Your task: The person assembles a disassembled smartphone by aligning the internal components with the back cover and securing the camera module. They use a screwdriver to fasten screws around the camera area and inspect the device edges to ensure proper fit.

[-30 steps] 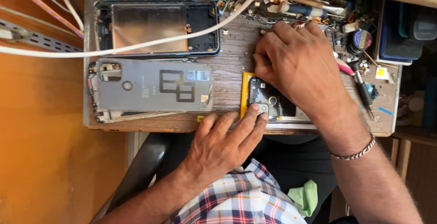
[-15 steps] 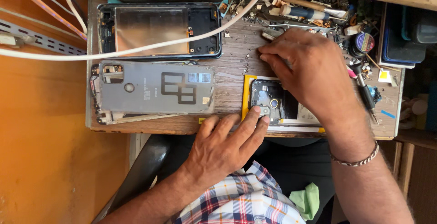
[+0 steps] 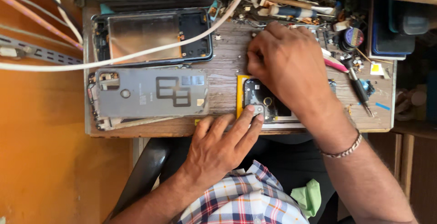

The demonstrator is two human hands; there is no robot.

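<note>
A small opened phone (image 3: 260,97) with a dark inside lies on a yellow-edged pad (image 3: 240,95) at the near side of a wooden board (image 3: 224,79). My left hand (image 3: 217,147) reaches up from below, and its spread fingertips press on the phone's near left corner. My right hand (image 3: 287,65), with a bracelet at the wrist, hovers over the phone's far part. Its fingers curl down onto the board just beyond the phone, and the fingertips are hidden.
A grey phone back cover (image 3: 150,93) and a phone frame with a metal plate (image 3: 150,35) lie to the left, crossed by a white cable (image 3: 159,51). Small parts and tools crowd the far right, including a screwdriver (image 3: 360,90). A green cloth (image 3: 309,196) rests on my lap.
My right hand's fingers have shifted from the phone's far edge to the board just beyond it. My left hand stays pressed on the phone's corner.
</note>
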